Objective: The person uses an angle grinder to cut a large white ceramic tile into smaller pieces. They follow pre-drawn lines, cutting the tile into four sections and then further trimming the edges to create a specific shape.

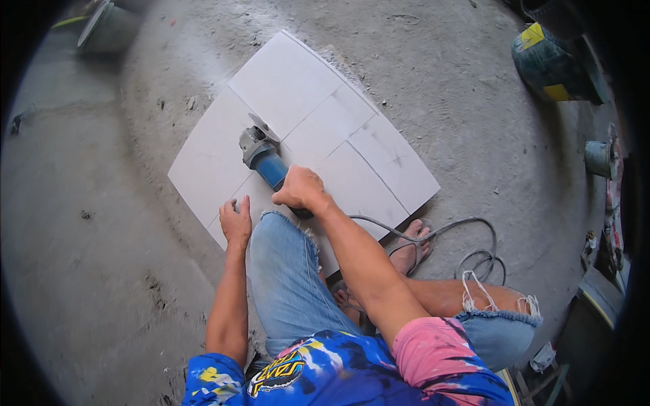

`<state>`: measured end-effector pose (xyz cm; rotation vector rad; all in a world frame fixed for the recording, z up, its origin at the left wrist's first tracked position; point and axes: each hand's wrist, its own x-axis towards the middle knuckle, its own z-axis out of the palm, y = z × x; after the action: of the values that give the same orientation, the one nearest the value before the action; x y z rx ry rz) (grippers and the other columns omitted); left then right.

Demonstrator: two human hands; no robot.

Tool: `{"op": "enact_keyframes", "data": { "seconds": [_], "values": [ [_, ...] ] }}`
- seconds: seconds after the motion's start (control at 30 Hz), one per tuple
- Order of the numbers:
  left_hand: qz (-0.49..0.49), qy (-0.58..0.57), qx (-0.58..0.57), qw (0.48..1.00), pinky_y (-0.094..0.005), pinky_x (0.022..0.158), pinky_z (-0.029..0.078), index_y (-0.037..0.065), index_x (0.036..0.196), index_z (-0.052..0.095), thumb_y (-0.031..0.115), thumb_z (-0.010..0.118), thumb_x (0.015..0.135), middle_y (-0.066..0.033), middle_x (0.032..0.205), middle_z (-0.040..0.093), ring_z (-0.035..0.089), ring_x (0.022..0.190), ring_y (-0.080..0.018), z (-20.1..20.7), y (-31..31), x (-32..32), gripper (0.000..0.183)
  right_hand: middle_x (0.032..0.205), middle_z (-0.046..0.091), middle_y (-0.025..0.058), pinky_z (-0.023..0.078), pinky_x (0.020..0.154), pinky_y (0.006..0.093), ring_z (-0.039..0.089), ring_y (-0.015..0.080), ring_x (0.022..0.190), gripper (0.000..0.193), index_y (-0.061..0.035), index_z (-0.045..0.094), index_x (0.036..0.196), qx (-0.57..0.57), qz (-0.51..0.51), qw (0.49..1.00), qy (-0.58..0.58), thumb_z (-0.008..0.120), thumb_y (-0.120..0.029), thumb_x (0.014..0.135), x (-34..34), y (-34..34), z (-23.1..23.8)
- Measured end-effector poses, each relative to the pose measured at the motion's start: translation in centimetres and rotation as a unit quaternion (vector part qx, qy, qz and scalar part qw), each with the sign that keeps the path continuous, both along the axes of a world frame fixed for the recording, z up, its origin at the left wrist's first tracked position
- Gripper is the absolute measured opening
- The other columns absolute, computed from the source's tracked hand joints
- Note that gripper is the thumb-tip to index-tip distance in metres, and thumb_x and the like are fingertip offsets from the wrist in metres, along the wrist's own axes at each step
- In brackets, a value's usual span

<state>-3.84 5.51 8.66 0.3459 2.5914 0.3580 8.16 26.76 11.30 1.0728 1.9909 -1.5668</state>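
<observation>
The tile (318,135) lay flat on the floor (101,237). The right hand (301,189) gripped the grinder (264,159) mid-tile, its disc on the pencilled line. The left hand (235,222) pressed flat, fingers spread, on the tile's near edge. Steady, even feed along the line would probably cut cleanest.

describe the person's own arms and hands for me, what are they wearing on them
Both forearms are bare, with no gloves, watch or rings visible on the left hand or right hand. Short tie-dye sleeves cover the upper arms: blue with yellow on the left sleeve, pink on the right sleeve.
</observation>
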Motion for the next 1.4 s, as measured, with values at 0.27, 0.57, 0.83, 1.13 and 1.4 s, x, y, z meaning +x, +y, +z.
{"op": "enact_keyframes", "data": {
  "seconds": [0.27, 0.57, 0.83, 1.13, 1.4],
  "values": [
    [0.183, -0.394, 0.205, 0.877, -0.0291, 0.066, 0.054, 0.002, 0.112, 0.064, 0.049, 0.073, 0.090, -0.0063, 0.093, 0.071, 0.068, 0.074, -0.0152, 1.8, 8.8, 1.2, 0.053, 0.103, 0.072, 0.0283, 0.056, 0.091, 0.0435, 0.071, 0.0400, 0.103, 0.043, 0.0042, 0.074, 0.097, 0.002, -0.003, 1.000, 0.022, 0.076, -0.026, 0.066, 0.1, -0.8, 0.1],
    [0.247, -0.342, 0.264, 0.868, -0.0339, 0.076, 0.056, 0.002, 0.103, 0.071, 0.037, 0.080, 0.086, -0.0075, 0.097, 0.073, 0.070, 0.085, -0.0188, 0.4, 10.5, 3.1, 0.040, 0.105, 0.071, 0.0287, 0.056, 0.092, 0.0445, 0.070, 0.0410, 0.105, 0.036, 0.0038, 0.073, 0.100, 0.010, -0.025, 0.999, 0.039, 0.067, -0.017, 0.071, 0.6, -1.4, -0.8],
    [0.234, -0.296, 0.229, 0.897, -0.0302, 0.075, 0.053, 0.003, 0.098, 0.073, 0.031, 0.078, 0.085, -0.0054, 0.094, 0.072, 0.067, 0.081, -0.0160, 0.4, 11.1, 3.2, 0.030, 0.105, 0.071, 0.0288, 0.055, 0.093, 0.0450, 0.070, 0.0405, 0.106, 0.035, 0.0037, 0.073, 0.100, -0.001, -0.033, 0.999, 0.033, 0.067, -0.017, 0.072, 0.5, -1.2, -0.7],
    [0.230, -0.276, 0.215, 0.908, -0.0300, 0.070, 0.052, 0.005, 0.095, 0.073, 0.034, 0.079, 0.083, -0.0039, 0.089, 0.071, 0.067, 0.077, -0.0158, 0.3, 11.1, 3.0, 0.032, 0.107, 0.071, 0.0292, 0.055, 0.094, 0.0447, 0.069, 0.0404, 0.107, 0.039, 0.0040, 0.072, 0.104, -0.007, -0.025, 0.999, 0.032, 0.067, -0.018, 0.072, 0.2, -1.2, -1.0],
    [0.220, -0.256, 0.216, 0.916, -0.0325, 0.073, 0.053, -0.005, 0.095, 0.073, 0.035, 0.080, 0.079, -0.0092, 0.094, 0.073, 0.068, 0.080, -0.0177, 0.5, 11.2, 3.2, 0.044, 0.109, 0.071, 0.0284, 0.055, 0.094, 0.0444, 0.069, 0.0400, 0.108, 0.040, 0.0028, 0.072, 0.106, -0.007, -0.030, 0.999, 0.033, 0.067, -0.018, 0.072, 0.3, -1.5, -1.3]
  ]
}}
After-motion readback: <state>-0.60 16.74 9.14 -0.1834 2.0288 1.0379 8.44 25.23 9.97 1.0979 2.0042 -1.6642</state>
